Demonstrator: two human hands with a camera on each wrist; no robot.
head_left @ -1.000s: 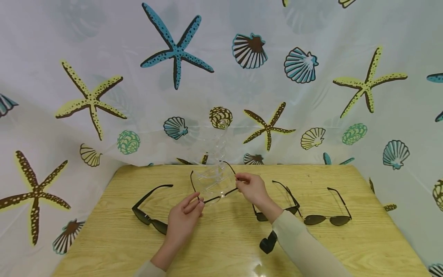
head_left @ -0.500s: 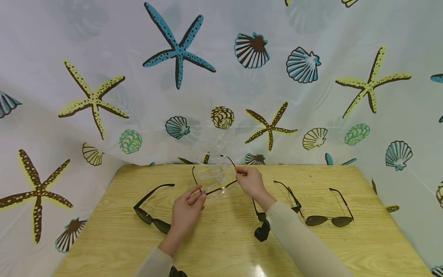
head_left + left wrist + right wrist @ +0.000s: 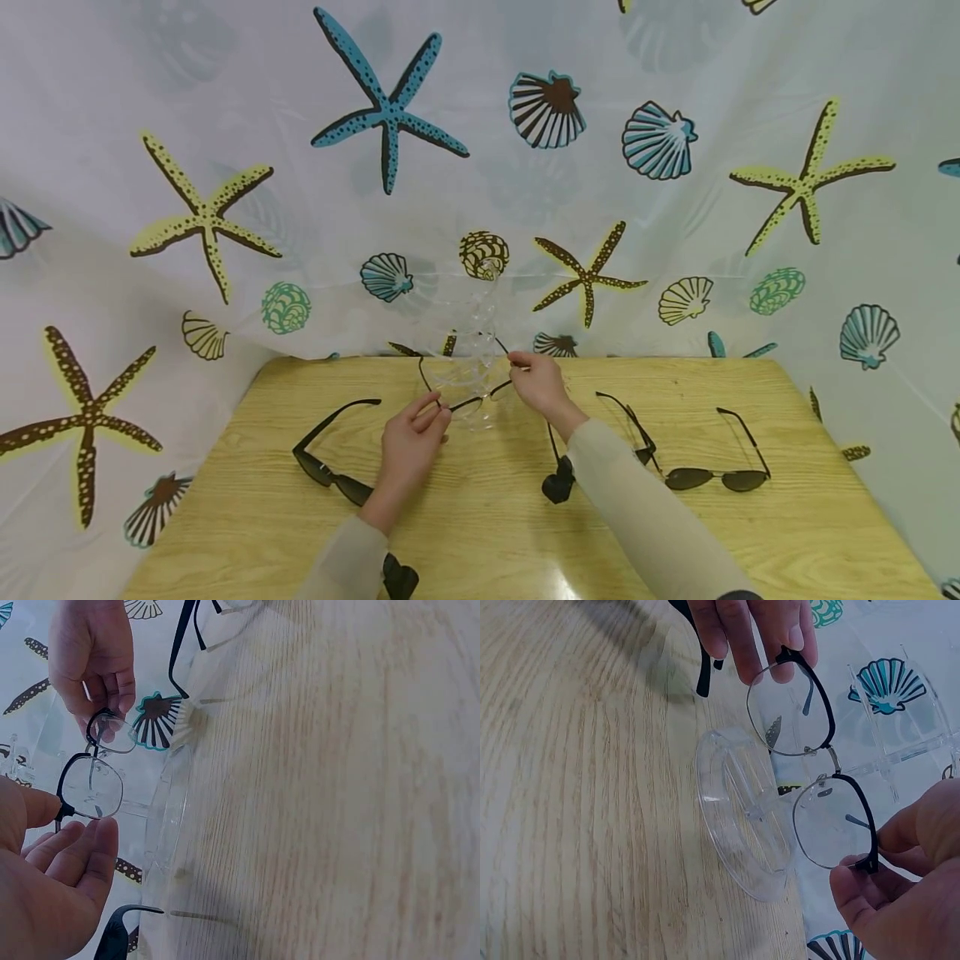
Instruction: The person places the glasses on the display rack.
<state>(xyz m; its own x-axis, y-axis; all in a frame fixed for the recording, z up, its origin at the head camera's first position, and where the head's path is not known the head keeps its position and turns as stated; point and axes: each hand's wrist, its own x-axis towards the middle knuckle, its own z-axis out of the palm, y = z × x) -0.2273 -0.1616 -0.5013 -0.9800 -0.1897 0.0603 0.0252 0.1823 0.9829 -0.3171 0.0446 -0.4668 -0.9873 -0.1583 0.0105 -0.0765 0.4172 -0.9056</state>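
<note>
Clear-lensed glasses with a dark upper rim [image 3: 467,405] are held level in front of a transparent stand [image 3: 480,367] at the table's back. My left hand [image 3: 411,442] pinches their left corner between thumb and fingers; my right hand [image 3: 542,387] pinches the right corner. In the right wrist view the glasses [image 3: 829,712] hang beside the stand's clear oval base [image 3: 712,795], whose upright and arms lie behind them. The left wrist view shows both lenses [image 3: 94,787] between the two hands. Whether the frame touches the stand I cannot tell.
Black sunglasses [image 3: 322,473] lie left of my left hand. On the right are another dark pair [image 3: 643,454], partly behind my right sleeve, and aviator sunglasses [image 3: 688,477]. A patterned curtain [image 3: 480,192] hangs behind the wooden table [image 3: 480,517].
Both hands have moved the glasses away from me and slightly up in the head view, closer to the stand. The grip at both corners stays. The other glasses have not moved.
</note>
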